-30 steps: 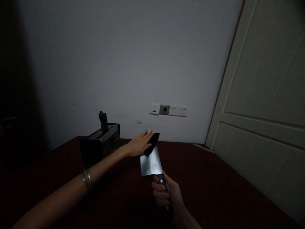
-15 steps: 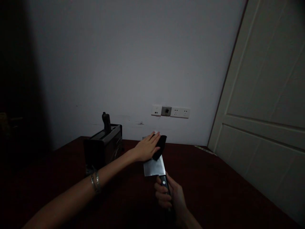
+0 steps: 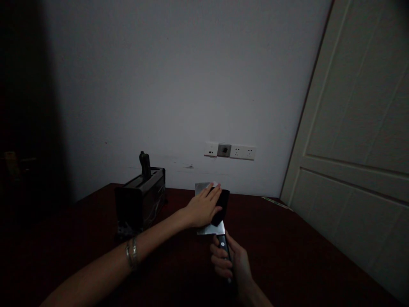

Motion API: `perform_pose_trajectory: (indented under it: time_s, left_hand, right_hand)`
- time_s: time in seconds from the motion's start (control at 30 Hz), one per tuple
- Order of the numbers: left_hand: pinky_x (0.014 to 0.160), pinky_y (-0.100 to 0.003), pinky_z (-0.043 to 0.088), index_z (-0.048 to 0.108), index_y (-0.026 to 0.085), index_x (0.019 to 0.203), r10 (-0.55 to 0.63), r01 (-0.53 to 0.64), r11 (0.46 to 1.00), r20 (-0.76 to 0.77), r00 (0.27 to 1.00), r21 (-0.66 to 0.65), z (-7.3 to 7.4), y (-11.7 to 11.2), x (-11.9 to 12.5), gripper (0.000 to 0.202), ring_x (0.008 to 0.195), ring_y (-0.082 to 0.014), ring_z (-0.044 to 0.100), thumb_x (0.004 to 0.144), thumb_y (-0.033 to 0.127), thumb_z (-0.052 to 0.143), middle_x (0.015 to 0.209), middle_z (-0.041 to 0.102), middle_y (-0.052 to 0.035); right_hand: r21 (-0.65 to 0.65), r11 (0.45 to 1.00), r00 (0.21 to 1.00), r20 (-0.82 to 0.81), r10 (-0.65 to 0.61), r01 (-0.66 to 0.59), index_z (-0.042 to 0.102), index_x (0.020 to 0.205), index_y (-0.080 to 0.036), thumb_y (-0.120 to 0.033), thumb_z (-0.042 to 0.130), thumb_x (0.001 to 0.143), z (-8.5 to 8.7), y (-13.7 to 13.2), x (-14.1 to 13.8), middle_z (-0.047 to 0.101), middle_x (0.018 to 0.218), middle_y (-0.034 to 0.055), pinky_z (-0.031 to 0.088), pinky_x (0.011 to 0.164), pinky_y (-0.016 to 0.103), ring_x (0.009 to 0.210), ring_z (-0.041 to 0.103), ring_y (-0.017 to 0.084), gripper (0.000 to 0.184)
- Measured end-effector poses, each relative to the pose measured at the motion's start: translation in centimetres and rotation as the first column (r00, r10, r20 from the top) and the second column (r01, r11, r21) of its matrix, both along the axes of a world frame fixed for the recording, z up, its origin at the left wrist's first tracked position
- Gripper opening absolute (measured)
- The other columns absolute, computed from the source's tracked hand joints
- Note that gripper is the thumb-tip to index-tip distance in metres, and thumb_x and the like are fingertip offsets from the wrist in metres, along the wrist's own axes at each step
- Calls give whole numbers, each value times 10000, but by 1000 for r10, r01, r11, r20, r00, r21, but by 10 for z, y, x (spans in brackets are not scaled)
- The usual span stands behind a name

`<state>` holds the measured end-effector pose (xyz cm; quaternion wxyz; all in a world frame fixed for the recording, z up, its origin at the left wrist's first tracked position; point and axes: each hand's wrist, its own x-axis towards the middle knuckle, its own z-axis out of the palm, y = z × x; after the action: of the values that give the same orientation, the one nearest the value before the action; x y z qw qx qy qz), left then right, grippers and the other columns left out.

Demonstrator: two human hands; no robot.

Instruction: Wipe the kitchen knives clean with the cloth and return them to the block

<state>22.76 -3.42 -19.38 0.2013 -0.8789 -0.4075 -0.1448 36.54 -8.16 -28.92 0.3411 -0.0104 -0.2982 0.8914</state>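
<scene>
My right hand is wrapped around the black riveted handle of a cleaver, whose broad blade points away from me. Across the blade lies my left hand, fingers stretched flat, keeping a black cloth pressed to the metal. The thumb rests over the cloth. A bit of white shows by the fingertips. Grey metal shows at the blade's far end, and a bright strip is visible near the handle; the rest is covered by hand and cloth.
On the dark red table, a dark knife block stands left of my hands with a black handle sticking up from it. Sockets are on the wall behind. A pale panelled door borders the right side.
My left hand and the black cloth have slid along the blade toward the handle. More of the far end shows, less near the handle. My right hand keeps its grip.
</scene>
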Motion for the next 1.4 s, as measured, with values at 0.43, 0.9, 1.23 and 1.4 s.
perform_pose_trajectory:
  time_s: [0.43,0.9,1.23,1.4]
  left_hand:
    - [1083,-341,130,139,116,1381,-104,104,995,-47,994,-4,-3,-12,7,567,1343,-185,-29,911,421,228,1463,130,-78]
    - [1085,-336,125,125,86,1386,-64,63,998,-36,997,-8,2,1,-13,571,1342,-212,-4,915,388,239,1463,121,-99]
    - [1079,-349,140,109,109,1389,-48,48,999,-20,999,11,9,3,-11,571,1344,-205,3,917,412,219,1466,112,-88]
    - [1074,-353,146,127,81,1382,-18,19,1000,-20,1000,25,7,10,-7,575,1343,-220,8,916,402,227,1462,117,-110]
  right_hand:
    - [-41,999,1000,-30,-2,1,492,701,-137,-388,616,722,5,-3,0,334,473,-99,132,275,116,324,129,0,280]
    - [-56,998,999,-45,-23,20,524,717,-119,-370,605,739,8,-1,2,339,473,-93,146,274,105,328,153,-4,264]
    - [-21,999,997,-72,38,-40,552,722,-121,-380,575,759,5,-5,0,375,484,-80,181,264,105,322,165,0,262]
    - [-27,999,996,-79,38,-41,560,726,-116,-370,585,754,7,-2,2,368,482,-81,189,266,101,325,175,-1,257]
